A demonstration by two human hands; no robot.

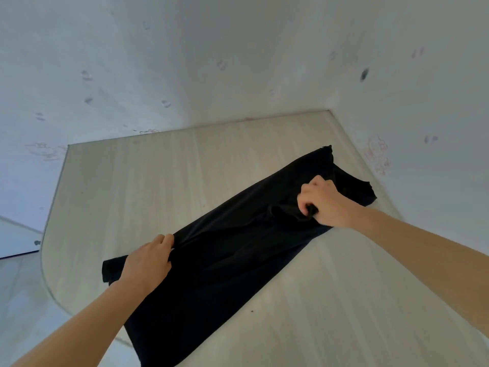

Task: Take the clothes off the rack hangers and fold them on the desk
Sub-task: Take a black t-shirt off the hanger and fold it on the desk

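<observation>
Black garment (225, 255) lay flat on the tabletop (132, 181), folding underway. My left hand (148, 260) and right hand (322, 202) each pinched cloth; I judged another fold was needed next.

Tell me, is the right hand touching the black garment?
Touching. The head view shows the right hand with its fingers curled into a bunched fold of the black garment.

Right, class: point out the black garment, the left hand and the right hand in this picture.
black garment (225, 260): head view, flat middle of the cloth on the desk.
left hand (148, 260): head view, back of the hand gripping the cloth edge.
right hand (324, 201): head view, knuckles bunching the cloth.
</observation>
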